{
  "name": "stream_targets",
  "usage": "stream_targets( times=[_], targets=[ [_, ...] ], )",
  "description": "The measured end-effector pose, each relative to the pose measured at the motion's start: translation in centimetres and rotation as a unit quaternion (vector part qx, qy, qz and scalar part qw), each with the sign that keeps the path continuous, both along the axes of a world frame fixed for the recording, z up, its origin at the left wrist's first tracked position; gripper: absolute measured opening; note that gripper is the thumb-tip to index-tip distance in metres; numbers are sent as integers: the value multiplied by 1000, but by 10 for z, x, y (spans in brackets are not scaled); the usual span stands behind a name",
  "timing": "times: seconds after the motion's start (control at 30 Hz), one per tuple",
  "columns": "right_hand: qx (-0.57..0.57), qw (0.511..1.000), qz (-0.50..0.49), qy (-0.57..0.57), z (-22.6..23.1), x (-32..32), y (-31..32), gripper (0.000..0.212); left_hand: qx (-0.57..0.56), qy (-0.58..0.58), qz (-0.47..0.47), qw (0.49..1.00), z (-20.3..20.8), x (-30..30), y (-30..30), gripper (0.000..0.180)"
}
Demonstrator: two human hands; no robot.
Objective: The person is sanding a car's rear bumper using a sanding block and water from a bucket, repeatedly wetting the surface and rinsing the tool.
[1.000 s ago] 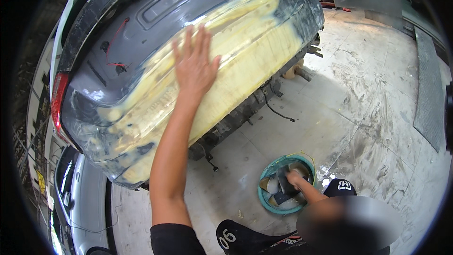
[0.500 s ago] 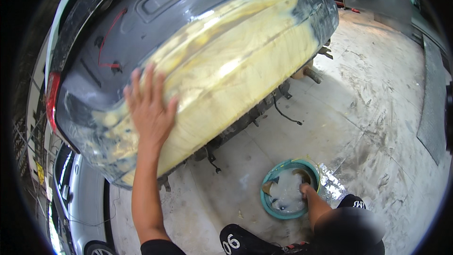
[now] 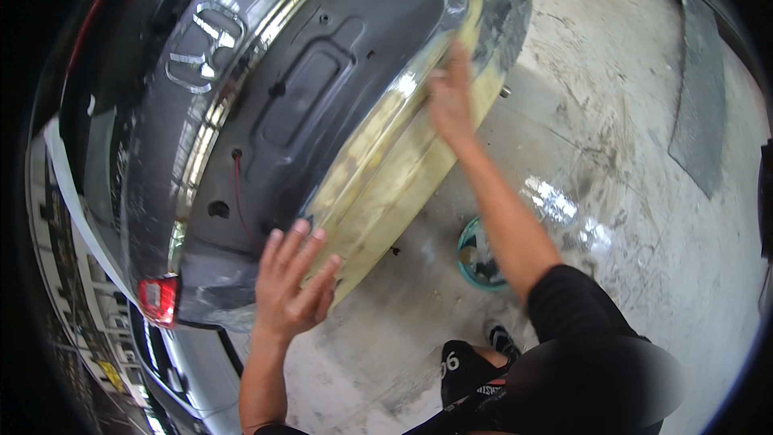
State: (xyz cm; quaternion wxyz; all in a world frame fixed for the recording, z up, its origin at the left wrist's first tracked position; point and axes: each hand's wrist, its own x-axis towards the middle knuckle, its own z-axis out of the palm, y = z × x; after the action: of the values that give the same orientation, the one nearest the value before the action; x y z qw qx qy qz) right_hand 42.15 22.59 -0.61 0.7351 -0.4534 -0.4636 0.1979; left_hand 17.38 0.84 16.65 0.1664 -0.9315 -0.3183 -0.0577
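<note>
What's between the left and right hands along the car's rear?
Between the left hand and right hand, the head view shows only the yellow-patched rear panel; no tool visible there.

The bucket stands on the floor, right of the car; a sheet lies farther right and ahead.

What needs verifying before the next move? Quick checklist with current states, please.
1. Left hand free: ok, open, nothing visible in its grip.
2. Right hand free: cannot tell, motion blur.
3. Left hand touching the yellow patch: cannot tell; they overlap in view.
4. Yellow patch uniform in colour: not ok, mottled with darker areas.
5. Teal basin upright on the floor: ok, partly hidden behind the right forearm.
</note>
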Motion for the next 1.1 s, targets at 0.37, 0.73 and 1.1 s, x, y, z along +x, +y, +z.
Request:
stream_targets(
  times=[0.37, 0.73, 1.1],
  targets=[
    [-122, 959, -126, -224, 45, 16, 45, 79, 131, 57, 66, 988, 188, -4, 133, 65],
    [-124, 926, -68, -351, 36, 45, 37, 76, 89, 57, 87, 991, 191, -15, 128, 78],
    [-67, 875, -17, -478, -6, 84, 44, 66, 99, 59, 86, 990, 188, -8, 136, 78]
  ],
)
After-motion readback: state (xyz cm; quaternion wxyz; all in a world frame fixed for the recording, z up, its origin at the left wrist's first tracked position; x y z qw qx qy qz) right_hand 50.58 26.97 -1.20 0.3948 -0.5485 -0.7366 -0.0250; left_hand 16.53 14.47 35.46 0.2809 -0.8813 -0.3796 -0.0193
